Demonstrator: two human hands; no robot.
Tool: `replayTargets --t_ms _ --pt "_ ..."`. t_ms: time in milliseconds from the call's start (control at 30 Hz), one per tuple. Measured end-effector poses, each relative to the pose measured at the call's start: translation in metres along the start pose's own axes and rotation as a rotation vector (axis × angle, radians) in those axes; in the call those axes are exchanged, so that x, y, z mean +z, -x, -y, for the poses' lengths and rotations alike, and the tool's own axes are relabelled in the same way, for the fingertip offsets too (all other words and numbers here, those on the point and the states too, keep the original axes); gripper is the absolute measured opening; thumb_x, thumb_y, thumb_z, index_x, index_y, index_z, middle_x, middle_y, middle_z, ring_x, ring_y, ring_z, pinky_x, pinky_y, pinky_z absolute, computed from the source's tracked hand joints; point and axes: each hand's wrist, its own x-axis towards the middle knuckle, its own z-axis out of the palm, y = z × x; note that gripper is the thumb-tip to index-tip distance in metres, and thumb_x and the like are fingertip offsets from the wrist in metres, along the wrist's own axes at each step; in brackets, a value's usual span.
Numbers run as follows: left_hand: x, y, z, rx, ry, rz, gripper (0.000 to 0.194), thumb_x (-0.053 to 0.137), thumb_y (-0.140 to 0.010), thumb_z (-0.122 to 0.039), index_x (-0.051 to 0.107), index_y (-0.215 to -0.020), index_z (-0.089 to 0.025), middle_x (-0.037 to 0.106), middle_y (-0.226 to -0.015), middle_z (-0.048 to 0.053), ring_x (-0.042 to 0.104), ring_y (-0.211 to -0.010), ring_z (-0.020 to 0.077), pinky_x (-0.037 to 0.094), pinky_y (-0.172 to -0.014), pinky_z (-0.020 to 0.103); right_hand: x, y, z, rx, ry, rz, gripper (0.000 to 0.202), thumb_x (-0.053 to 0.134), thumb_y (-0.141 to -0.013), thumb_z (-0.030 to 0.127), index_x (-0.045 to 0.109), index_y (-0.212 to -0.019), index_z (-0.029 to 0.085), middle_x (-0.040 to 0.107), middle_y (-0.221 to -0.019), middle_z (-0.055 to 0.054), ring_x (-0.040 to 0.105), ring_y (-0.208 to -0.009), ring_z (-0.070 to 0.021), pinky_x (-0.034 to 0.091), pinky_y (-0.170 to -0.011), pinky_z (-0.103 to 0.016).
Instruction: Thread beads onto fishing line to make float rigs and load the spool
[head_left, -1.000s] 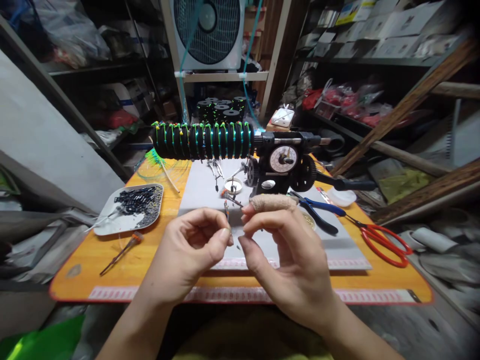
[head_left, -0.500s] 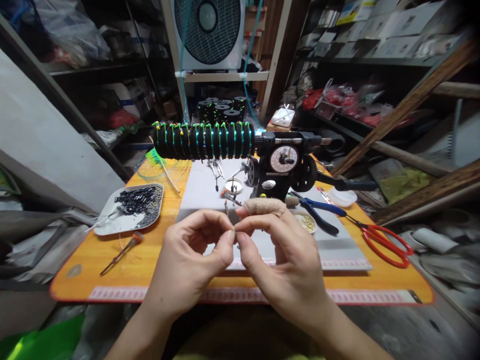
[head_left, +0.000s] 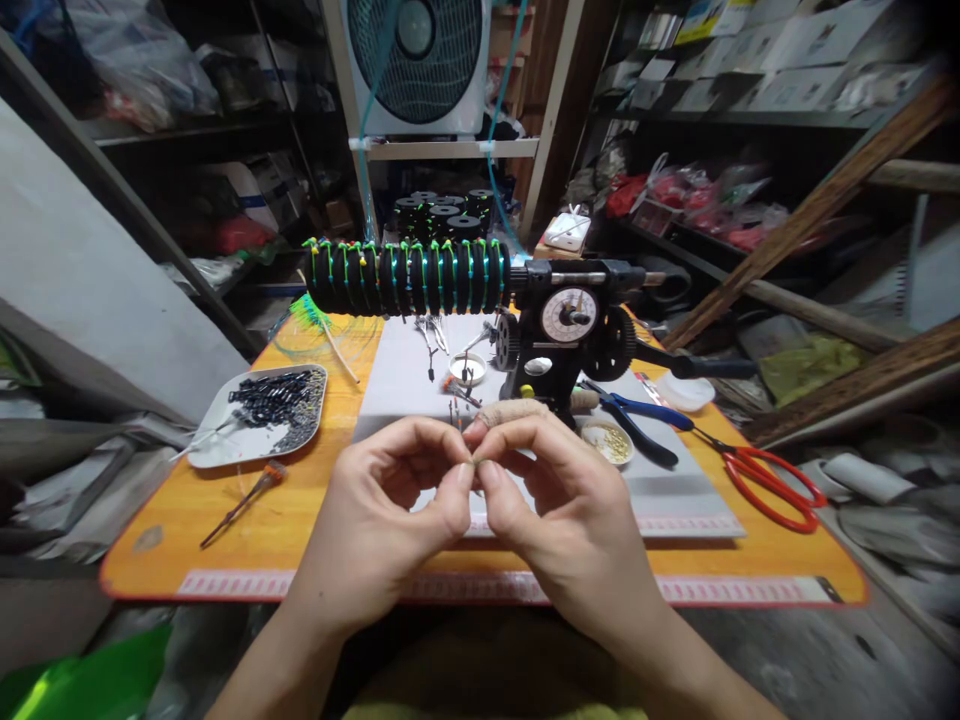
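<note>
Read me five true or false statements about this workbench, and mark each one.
1. The two hands are spread wide apart. False: the left hand and right hand come together at the fingertips; any piece between them is too small to identify.
2. A finger of the right hand wears a tan wrap. True.
3. The scissors have green handles. False: the scissors' handles are red.
4. Green strands cross the black roll. True.
5. The white tray sits beside the scissors. False: the white tray is at the table's opposite, left side.
</note>
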Motion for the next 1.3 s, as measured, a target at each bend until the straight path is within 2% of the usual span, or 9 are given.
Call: replayTargets --t_ms 67,200,400,667,967,1100,1300 --pt "-0.004 -0.002 0.001 0.01 -0.012 0.064 0.013 0.073 -0.069 -0.006 0.066 -0.071 -0.017 0.063 -0.068 -0.003 0.055 -0.059 0.007 0.047 -0.056 0.014 0.0 0.0 -0.001 0.03 -0.041 0.004 0.014 0.061 -0.081 0.007 0.063 -0.084 0.02 0.064 -0.093 -0.005 0.065 -0.092 -0.0161 0.058 -0.078 -0.027" --pt "-0.009 -0.005 0.002 0.02 -0.033 0.09 0.013 0.073 -0.069 -0.006 0.065 -0.07 -0.016 0.063 -0.069 -0.002 0.058 -0.062 0.0084 0.048 -0.057 0.014 0.0 0.002 -0.001 0.069 -0.086 0.014 0.013 0.061 -0.082 0.007 0.063 -0.085 0.02 0.064 -0.095 -0.005 0.065 -0.094 -0.0161 0.059 -0.079 -0.027" --pt "-0.014 -0.006 0.0 0.009 -0.083 0.132 0.012 0.071 -0.072 -0.007 0.064 -0.07 -0.017 0.061 -0.069 -0.002 0.057 -0.063 0.0086 0.048 -0.057 0.015 0.001 0.002 0.0 -0.03 0.066 -0.02 0.014 0.062 -0.079 0.005 0.063 -0.083 0.019 0.064 -0.091 -0.005 0.065 -0.089 -0.0157 0.06 -0.075 -0.026" --pt "-0.012 -0.002 0.002 0.055 -0.185 0.044 0.01 0.069 -0.073 -0.009 0.064 -0.072 -0.017 0.064 -0.072 -0.001 0.059 -0.066 0.0095 0.05 -0.061 0.016 0.002 0.005 -0.002 -0.084 0.159 -0.045 0.015 0.059 -0.081 0.005 0.061 -0.083 0.02 0.062 -0.089 -0.005 0.064 -0.086 -0.0164 0.061 -0.069 -0.027" --pt "-0.01 -0.001 0.003 0.085 -0.195 0.03 0.01 0.067 -0.076 -0.009 0.063 -0.073 -0.019 0.064 -0.072 -0.004 0.058 -0.066 0.0069 0.05 -0.062 0.012 0.001 0.007 -0.002 -0.051 0.102 -0.009 0.015 0.06 -0.085 0.008 0.063 -0.093 0.02 0.06 -0.1 -0.007 0.064 -0.097 -0.0179 0.062 -0.077 -0.028" --pt "-0.009 0.0 0.004 0.097 -0.235 0.023 0.011 0.066 -0.077 -0.009 0.062 -0.075 -0.019 0.062 -0.072 -0.004 0.057 -0.066 0.0068 0.05 -0.062 0.012 0.0 0.01 -0.005 -0.112 0.172 -0.023 0.021 0.061 -0.085 0.006 0.062 -0.102 0.019 0.059 -0.108 -0.009 0.06 -0.108 -0.0193 0.062 -0.082 -0.029" --pt "-0.008 0.003 0.005 0.14 -0.293 0.005 0.012 0.064 -0.08 -0.009 0.061 -0.075 -0.02 0.061 -0.072 -0.006 0.057 -0.066 0.0051 0.048 -0.062 0.009 0.001 0.008 -0.004 -0.333 0.485 -0.099 0.019 0.064 -0.081 0.002 0.063 -0.092 0.018 0.065 -0.096 -0.007 0.063 -0.096 -0.0171 0.057 -0.087 -0.03"
